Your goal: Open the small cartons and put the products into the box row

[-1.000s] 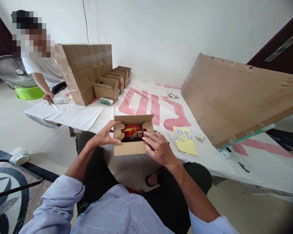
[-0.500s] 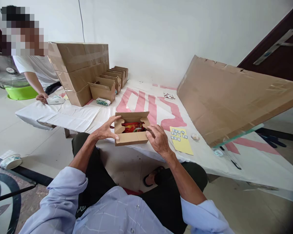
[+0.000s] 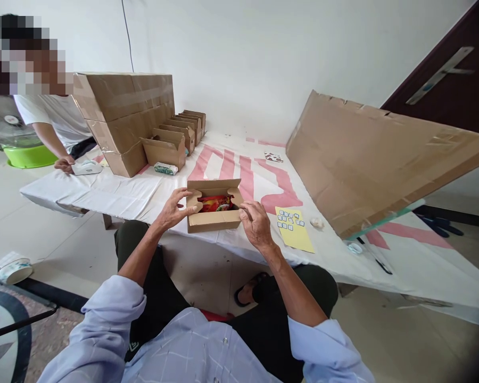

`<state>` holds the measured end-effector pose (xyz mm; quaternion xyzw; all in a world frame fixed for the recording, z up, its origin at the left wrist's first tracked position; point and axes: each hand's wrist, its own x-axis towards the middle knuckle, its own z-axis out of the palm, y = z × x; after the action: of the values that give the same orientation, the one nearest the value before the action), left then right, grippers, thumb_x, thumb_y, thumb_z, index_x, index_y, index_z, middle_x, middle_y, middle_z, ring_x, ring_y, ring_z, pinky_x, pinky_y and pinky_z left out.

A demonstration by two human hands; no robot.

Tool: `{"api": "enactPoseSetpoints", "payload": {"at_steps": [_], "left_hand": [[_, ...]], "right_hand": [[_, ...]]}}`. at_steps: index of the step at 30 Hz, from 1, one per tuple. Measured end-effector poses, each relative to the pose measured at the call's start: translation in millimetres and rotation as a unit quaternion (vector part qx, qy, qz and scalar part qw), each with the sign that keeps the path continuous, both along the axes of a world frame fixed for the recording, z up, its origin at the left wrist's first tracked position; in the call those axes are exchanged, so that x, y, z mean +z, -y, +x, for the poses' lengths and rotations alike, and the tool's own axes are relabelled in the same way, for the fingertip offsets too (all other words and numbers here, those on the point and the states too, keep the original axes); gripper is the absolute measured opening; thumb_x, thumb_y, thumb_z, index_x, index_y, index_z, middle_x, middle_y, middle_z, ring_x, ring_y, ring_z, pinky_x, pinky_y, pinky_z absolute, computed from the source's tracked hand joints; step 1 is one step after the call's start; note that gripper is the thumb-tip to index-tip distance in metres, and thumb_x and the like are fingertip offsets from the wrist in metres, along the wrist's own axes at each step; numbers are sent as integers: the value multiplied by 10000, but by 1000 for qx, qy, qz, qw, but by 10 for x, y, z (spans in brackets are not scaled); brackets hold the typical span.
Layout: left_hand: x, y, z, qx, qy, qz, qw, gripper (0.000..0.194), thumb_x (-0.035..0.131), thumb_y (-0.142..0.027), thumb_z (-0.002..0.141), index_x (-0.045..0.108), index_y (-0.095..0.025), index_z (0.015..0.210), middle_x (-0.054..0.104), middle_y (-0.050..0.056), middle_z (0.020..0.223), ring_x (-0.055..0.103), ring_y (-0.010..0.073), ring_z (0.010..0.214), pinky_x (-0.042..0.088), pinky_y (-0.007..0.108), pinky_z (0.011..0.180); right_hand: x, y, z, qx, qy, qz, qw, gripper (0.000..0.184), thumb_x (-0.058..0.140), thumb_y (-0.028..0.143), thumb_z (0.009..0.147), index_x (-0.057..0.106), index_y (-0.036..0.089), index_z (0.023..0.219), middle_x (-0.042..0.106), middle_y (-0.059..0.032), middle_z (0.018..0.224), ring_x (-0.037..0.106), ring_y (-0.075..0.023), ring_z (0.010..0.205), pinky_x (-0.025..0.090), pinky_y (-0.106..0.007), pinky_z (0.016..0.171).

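Note:
A small open cardboard box (image 3: 214, 222) sits at the near edge of the cloth-covered table, its side flaps leaning inward. Inside it lies a shiny red packet (image 3: 216, 204) with a food picture on it. My left hand (image 3: 171, 211) grips the box's left end, the thumb along the side flap and the fingers behind. On the right end, my right hand (image 3: 257, 225) pinches the corner between thumb and bent fingers. Just right of that hand is a yellow sheet (image 3: 299, 240) with several small white stickers.
Cardboard boxes (image 3: 123, 119) stand stacked at the back left, with a row of open small boxes (image 3: 165, 146) beside them. A green-white small carton (image 3: 165, 168) lies in front. A large cardboard panel (image 3: 375, 159) leans at right, near a knife (image 3: 377, 258). A co-worker's hand (image 3: 65, 164) touches a tape dispenser (image 3: 87, 167).
The box has shifted slightly away from me and its near wall shows more upright. My left thumb has moved from the near corner up to the side flap. My right hand keeps its grip.

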<state>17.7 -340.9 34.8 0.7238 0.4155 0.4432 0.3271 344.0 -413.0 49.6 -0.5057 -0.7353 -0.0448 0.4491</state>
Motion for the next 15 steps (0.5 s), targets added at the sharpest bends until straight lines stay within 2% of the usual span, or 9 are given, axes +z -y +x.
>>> {"api": "enactPoseSetpoints", "payload": {"at_steps": [4,9,12,15], "left_hand": [[6,141,44,61,18,49,997,501,775,-626,911,766,-234,1222,599,142,1515,654,331,1353,647,428,936],[158,331,96,107,2,122,987,286,734,-492,972,794,-228,1067,736,112,1250,715,271,1185,632,376,860],[320,482,138,116,1,183,976,199,723,-409,1004,795,-223,995,774,95,1124,736,241,1072,622,365,843],[558,663,191,104,32,247,963,216,683,-385,1062,790,-221,969,787,63,1028,745,202,974,617,334,798]], "right_hand": [[39,67,-2,-5,-11,10,1000,324,512,390,1119,781,215,1168,773,-141,1204,690,-316,1169,582,-490,1061],[163,177,-58,-7,-23,45,999,300,551,403,1116,791,231,1170,792,-126,1170,717,-312,1126,609,-514,1026],[357,327,-134,1,-27,97,995,245,588,377,1114,781,238,1176,794,-114,1151,735,-299,1097,631,-505,984],[664,587,-224,15,-31,157,987,207,610,336,1115,761,249,1226,784,-104,1148,748,-276,1075,647,-482,938]]}}
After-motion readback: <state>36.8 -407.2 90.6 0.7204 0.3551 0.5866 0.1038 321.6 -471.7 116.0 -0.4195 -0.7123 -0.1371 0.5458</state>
